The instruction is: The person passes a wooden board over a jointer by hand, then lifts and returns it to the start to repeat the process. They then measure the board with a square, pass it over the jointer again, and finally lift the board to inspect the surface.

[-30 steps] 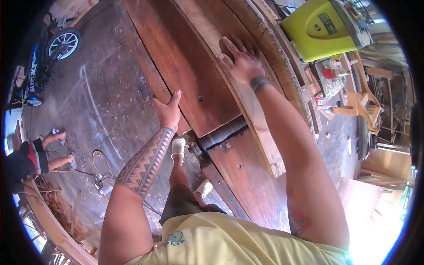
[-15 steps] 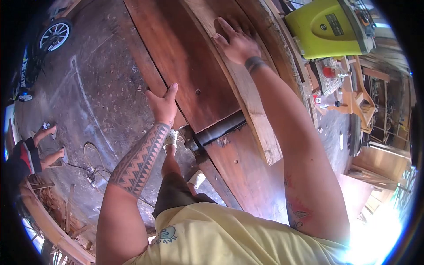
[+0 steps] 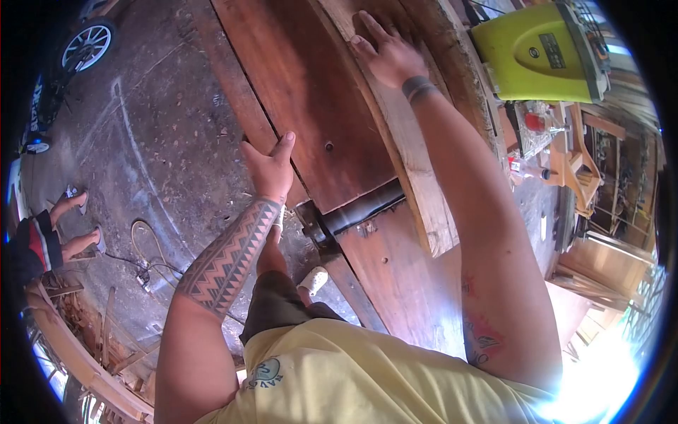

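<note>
A light rough wooden board (image 3: pixel 417 180) lies lengthwise on a reddish-brown wooden machine bed (image 3: pixel 304 85). My right hand (image 3: pixel 397 60) rests on the board towards its far end, thumb and forefinger stretched out; its other fingers are in shadow and blurred. At the bed's left side my left hand (image 3: pixel 268 166) grips the wooden edge rail (image 3: pixel 244 92), with the thumb on top and most fingers hidden. A dark roller (image 3: pixel 364 206) crosses the gap in the bed, in front of my body. The board's near end reaches past this roller.
Along the right runs a thick wooden rail (image 3: pixel 459 53). Beyond it stand a yellow-green bin (image 3: pixel 533 53) and wooden parts (image 3: pixel 583 166). A cable (image 3: pixel 138 240) lies on the floor at left, near another person's legs (image 3: pixel 78 244). Scrap wood fills the lower left.
The view has shifted slightly. My right hand and the board have slid a little forward along the bed. My left hand stays at the edge rail.
</note>
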A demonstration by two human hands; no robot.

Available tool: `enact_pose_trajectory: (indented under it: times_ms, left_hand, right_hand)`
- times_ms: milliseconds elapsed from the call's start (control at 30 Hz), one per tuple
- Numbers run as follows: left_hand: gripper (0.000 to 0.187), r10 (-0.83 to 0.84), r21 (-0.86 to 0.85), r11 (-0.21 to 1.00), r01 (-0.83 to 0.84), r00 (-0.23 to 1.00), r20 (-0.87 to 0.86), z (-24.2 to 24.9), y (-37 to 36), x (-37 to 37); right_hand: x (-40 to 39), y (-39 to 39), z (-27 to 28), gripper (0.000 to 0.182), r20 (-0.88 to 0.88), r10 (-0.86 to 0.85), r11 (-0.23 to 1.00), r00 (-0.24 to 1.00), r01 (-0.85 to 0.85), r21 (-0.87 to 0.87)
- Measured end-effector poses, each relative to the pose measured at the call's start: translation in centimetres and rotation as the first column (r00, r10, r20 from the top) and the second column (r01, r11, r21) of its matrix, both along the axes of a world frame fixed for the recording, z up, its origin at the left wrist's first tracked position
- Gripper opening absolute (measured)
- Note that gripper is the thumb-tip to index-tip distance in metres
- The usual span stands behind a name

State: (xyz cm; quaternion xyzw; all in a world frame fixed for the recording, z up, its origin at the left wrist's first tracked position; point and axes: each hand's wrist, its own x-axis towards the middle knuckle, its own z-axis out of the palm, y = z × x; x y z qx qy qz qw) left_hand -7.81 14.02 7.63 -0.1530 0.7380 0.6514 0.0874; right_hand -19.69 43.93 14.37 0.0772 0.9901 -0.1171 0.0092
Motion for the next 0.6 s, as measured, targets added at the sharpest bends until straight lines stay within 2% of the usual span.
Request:
enact_pose_trajectory:
  times_ms: [133, 200, 300, 400, 533, 600]
  left_hand:
    - [0.089, -0.01, -0.02, 1.0, 0.011, 0.999, 0.04, -0.2, -0.2, 0.2]
    - [0.089, -0.006, 0.01, 1.0, 0.005, 0.998, 0.065, 0.2, -0.1, 0.2]
    - [0.089, -0.02, -0.027, 0.999, 0.02, 1.0, 0.021, -0.2, -0.3, 0.2]
    - [0.088, -0.008, 0.034, 0.999, 0.007, 1.0, 0.014, 0.1, -0.1, 0.5]
    - [0.09, -0.021, -0.024, 0.999, 0.022, 0.999, 0.037, -0.1, -0.4, 0.3]
    - [0.091, -0.055, -0.067, 0.996, 0.057, 0.998, 0.035, -0.7, -0.5, 0.2]
  right_hand:
    - [-0.5, -0.2, 0.1, 0.079, 0.021, -0.005, 0.999, 1.0, 0.005, -0.039]
    - [-0.9, -0.4, 0.5, 0.075, -0.053, 0.038, 0.999, 0.998, -0.038, 0.0]
    - [-1.6, -0.9, 1.0, 0.073, -0.083, 0.045, 0.999, 0.996, -0.044, 0.01]
    - [-2.3, -0.9, 1.0, 0.073, -0.085, 0.045, 0.999, 0.995, -0.044, 0.017]
    - [-3.2, -1.1, 1.2, 0.073, -0.082, 0.045, 0.999, 0.996, -0.047, -0.025]
    - [-3.8, -1.1, 0.8, 0.073, -0.093, 0.049, 0.999, 0.994, -0.049, 0.01]
